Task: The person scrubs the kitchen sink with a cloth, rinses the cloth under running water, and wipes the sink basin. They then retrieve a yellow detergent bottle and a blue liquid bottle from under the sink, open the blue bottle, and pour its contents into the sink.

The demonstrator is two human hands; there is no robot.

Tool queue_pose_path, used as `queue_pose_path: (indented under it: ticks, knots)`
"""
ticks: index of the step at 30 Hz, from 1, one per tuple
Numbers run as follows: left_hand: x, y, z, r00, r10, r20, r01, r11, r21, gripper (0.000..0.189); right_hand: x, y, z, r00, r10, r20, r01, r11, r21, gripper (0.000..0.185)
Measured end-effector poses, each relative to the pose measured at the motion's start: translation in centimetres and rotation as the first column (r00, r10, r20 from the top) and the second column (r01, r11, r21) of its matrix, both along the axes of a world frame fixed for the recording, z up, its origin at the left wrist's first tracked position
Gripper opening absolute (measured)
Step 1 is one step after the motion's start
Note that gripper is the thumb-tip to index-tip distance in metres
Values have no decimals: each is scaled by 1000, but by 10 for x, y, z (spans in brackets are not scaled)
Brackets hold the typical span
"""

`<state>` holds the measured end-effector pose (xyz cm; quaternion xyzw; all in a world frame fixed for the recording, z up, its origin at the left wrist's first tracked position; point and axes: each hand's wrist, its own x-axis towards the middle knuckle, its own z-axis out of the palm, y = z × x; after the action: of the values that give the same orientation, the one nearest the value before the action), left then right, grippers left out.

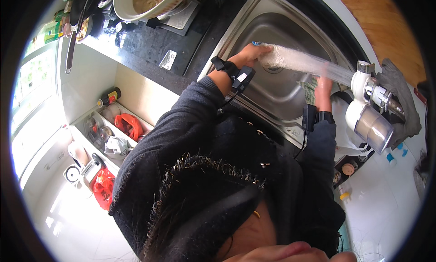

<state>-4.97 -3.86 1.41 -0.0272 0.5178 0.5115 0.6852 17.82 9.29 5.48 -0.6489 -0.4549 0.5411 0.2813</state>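
A wide water jet [333,71] runs from the white tap filter [361,81] towards my left hand [252,53], over a stainless steel sink [289,103]. That hand is closed on a small object with a blue end [257,43]; white, frothy water hides most of it, so its kind cannot be told. My right hand [323,92], lower right of the jet at the sink's right side, is closed on a green patterned cloth [308,89]. The fingertips blur against the water. Both wrists wear black straps with small boxes and cables.
Left of the sink are a dark cooktop [177,44] and a cream pot [127,8] with food. A grey cloth [395,92] drapes behind the tap. A white plastic bag [351,136] lies below the filter. Lower left, an open drawer [102,139] holds bags and jars.
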Motion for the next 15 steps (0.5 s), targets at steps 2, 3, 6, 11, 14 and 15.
queue_pose_path:
  ticks: [2, 3, 6, 11, 14, 15]
  knots:
    - [4, -2, 2, 989, 89, -115, -84, 995, 45, 27, 3, -3, 7, 992, -22, -124, 16, 999, -44, 57]
    - [6, -2, 4, 978, 132, -159, -121, 990, 73, 27, 6, -5, 10, 985, -57, -162, 42, 995, -94, 57]
    - [12, -2, 14, 969, 203, -138, -175, 966, 192, 26, 15, -7, 17, 894, 91, -439, -135, 988, -69, 51]
    - [21, 2, 30, 966, 238, 103, -254, 946, 199, 25, 19, -11, 9, 787, -230, -573, -102, 867, -489, 36]
    - [29, 8, 42, 988, 110, -104, -75, 954, 289, 29, 9, -24, 3, 774, -263, -576, -165, 795, -584, 26]
    - [30, 10, 46, 998, 52, -44, -35, 943, 331, 32, 3, -29, 1, 770, -225, -597, -221, 784, -581, 26]
